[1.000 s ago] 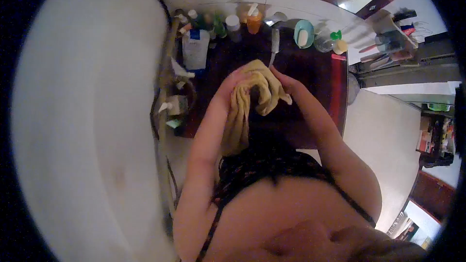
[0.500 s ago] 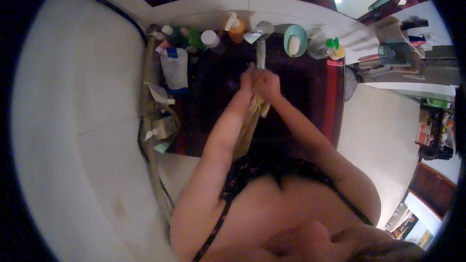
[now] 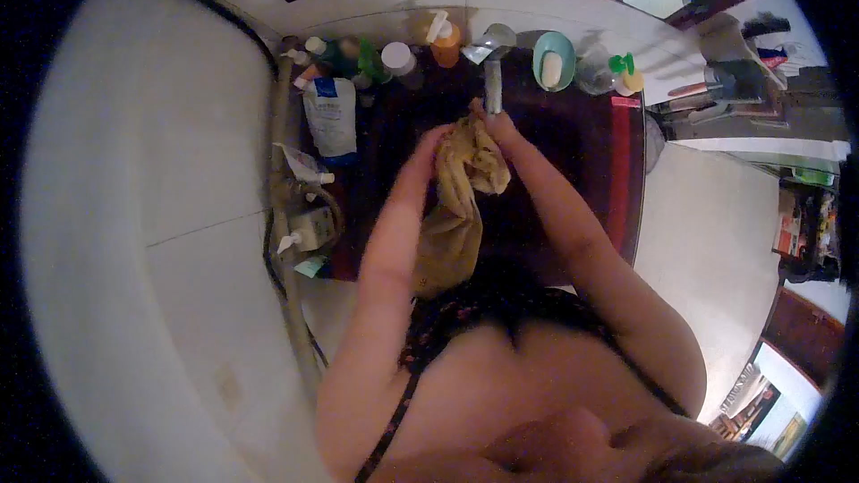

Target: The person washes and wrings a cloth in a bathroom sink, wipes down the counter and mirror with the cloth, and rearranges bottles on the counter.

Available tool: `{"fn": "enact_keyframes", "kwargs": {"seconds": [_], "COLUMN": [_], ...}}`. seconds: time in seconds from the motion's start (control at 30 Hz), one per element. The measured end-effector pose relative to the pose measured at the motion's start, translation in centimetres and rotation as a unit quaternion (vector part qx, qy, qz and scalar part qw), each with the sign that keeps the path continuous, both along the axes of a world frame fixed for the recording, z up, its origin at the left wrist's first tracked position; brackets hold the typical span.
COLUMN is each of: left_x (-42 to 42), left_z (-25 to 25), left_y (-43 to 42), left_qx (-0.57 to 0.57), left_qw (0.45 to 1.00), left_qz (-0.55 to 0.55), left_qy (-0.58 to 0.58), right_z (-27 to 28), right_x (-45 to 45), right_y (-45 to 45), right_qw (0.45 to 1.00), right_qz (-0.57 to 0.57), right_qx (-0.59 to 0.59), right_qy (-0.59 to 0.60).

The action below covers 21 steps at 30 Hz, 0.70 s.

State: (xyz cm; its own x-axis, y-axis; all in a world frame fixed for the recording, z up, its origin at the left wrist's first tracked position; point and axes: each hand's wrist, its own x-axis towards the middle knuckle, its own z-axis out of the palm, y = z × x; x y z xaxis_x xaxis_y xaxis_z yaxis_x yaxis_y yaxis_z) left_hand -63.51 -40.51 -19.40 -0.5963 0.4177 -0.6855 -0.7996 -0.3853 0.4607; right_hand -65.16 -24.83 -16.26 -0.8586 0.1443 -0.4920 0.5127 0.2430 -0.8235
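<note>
A bunched yellow-brown cloth (image 3: 455, 237) hangs from both hands over the dark sink counter, just below the silver faucet (image 3: 494, 80). My left hand (image 3: 437, 145) grips its left side, with the fingers partly hidden by the folds. Beside the faucet spout, my right hand (image 3: 497, 127) holds the upper right part of the cloth. The cloth's lower end drapes down toward my body.
Along the back stand an orange pump bottle (image 3: 445, 43), a white-capped jar (image 3: 399, 60), a teal soap dish (image 3: 554, 58) and a green-pump bottle (image 3: 598, 73). A white pouch (image 3: 331, 121) and a pump bottle (image 3: 313, 229) are at the left.
The cloth was spread in loose folds, then squeezed between both hands close together under the faucet. Now the hands are slightly apart and the cloth shows more openly between them.
</note>
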Motion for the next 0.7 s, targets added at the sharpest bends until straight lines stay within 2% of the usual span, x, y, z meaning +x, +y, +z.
{"fn": "enact_keyframes", "kwargs": {"seconds": [0.03,0.07,0.1,0.13,0.17,0.2,0.27,0.3,0.33,0.37,0.4,0.43,0.47,0.5,0.53,0.57,0.6,0.67,0.7], "left_x": [-0.5,-1.3,-1.1,-0.9,-0.8,-0.8,-1.1,-1.2,-1.5,-1.7,-1.8,-2.1,-2.3,-2.4,-2.5,-2.5,-2.2,-1.5,-0.7], "left_z": [0.2,-1.2,0.6,2.3,3.6,3.2,2.4,2.0,1.5,1.3,1.5,1.7,1.6,1.3,1.0,0.3,-1.5,-4.4,-4.3], "left_y": [-1.8,-3.0,-2.5,-1.4,-0.3,0.8,2.5,2.5,2.3,2.0,1.6,1.1,0.9,1.0,1.1,1.3,1.3,1.7,2.2], "left_qx": [0.003,-0.058,-0.058,-0.158,-0.253,-0.251,-0.377,-0.375,-0.260,-0.135,-0.135,-0.029,0.075,0.076,0.048,0.021,0.021,0.020,0.020], "left_qw": [0.996,0.975,0.975,0.944,0.886,0.886,0.800,0.801,0.898,0.964,0.964,0.981,0.986,0.986,0.988,0.988,0.988,0.991,0.991], "left_qz": [-0.082,-0.201,-0.204,-0.208,-0.204,-0.205,-0.250,-0.250,-0.176,-0.096,-0.099,-0.071,-0.040,-0.042,-0.022,-0.004,-0.007,-0.058,-0.061], "left_qy": [-0.018,0.071,0.069,0.202,0.331,0.332,0.394,0.394,0.308,0.209,0.207,0.177,0.146,0.144,0.148,0.154,0.153,0.120,0.121], "right_z": [0.1,0.0,0.1,0.2,-0.3,-1.2,-1.7,-1.6,-1.4,-1.4,-1.5,-1.5,-0.1,-0.5,-1.0,-1.2,-0.9,-0.2,-0.8], "right_x": [-0.1,-0.2,-0.1,-0.2,-0.2,-0.1,0.0,0.3,0.6,1.3,2.4,3.5,4.5,5.0,5.4,5.4,5.1,3.4,2.4], "right_y": [0.7,2.1,3.0,3.4,3.1,2.5,2.6,3.2,3.7,4.1,4.3,4.3,4.0,3.9,3.8,3.8,3.7,3.9,4.2], "right_qw": [1.000,0.983,0.930,0.922,0.922,0.925,0.926,0.923,0.917,0.918,0.946,0.943,0.927,0.927,0.926,0.902,0.902,0.950,0.950], "right_qz": [-0.004,-0.025,-0.047,0.006,0.005,0.009,0.013,0.055,0.097,0.094,0.196,0.291,0.267,0.265,0.148,0.028,0.025,0.074,0.072], "right_qx": [0.000,-0.171,-0.336,-0.356,-0.356,-0.363,-0.368,-0.373,-0.377,-0.377,-0.259,-0.130,-0.246,-0.246,-0.344,-0.431,-0.432,-0.286,-0.286], "right_qy": [0.001,-0.069,-0.139,-0.153,-0.153,-0.117,-0.080,-0.083,-0.084,-0.083,0.008,0.098,0.098,0.097,0.053,0.009,0.010,0.099,0.101]}}
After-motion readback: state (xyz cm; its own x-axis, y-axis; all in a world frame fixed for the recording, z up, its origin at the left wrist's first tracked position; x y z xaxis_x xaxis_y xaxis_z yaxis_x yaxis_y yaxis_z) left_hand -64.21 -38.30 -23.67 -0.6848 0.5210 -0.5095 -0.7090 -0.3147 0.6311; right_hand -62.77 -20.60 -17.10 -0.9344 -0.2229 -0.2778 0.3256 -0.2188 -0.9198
